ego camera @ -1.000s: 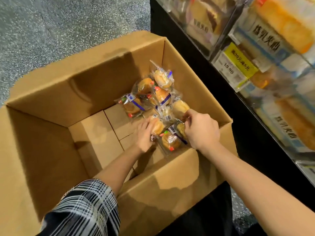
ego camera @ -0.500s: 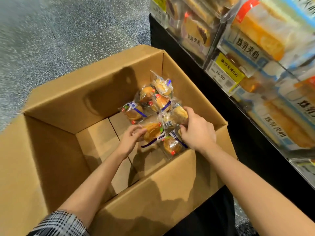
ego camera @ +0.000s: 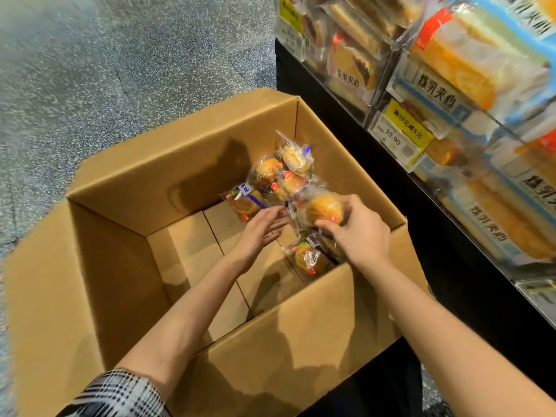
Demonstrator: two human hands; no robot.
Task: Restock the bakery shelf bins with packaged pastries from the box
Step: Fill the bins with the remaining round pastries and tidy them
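A large open cardboard box stands on the floor with several clear-wrapped round pastries heaped in its far right corner. My right hand grips one wrapped pastry, lifted a little above the heap. My left hand reaches in beside it with straight fingers and an empty palm. Another wrapped pastry lies below my right hand against the near wall of the box.
A black shelf unit stands right of the box. Its clear bins hold packaged cream sandwich breads and carry yellow price tags. Speckled grey floor lies to the left and beyond. The box's left half shows bare cardboard.
My right hand has closed round a pastry and raised it off the heap. My left hand let go of the pastry it touched and now has straight fingers. The camera tilted up toward the shelf.
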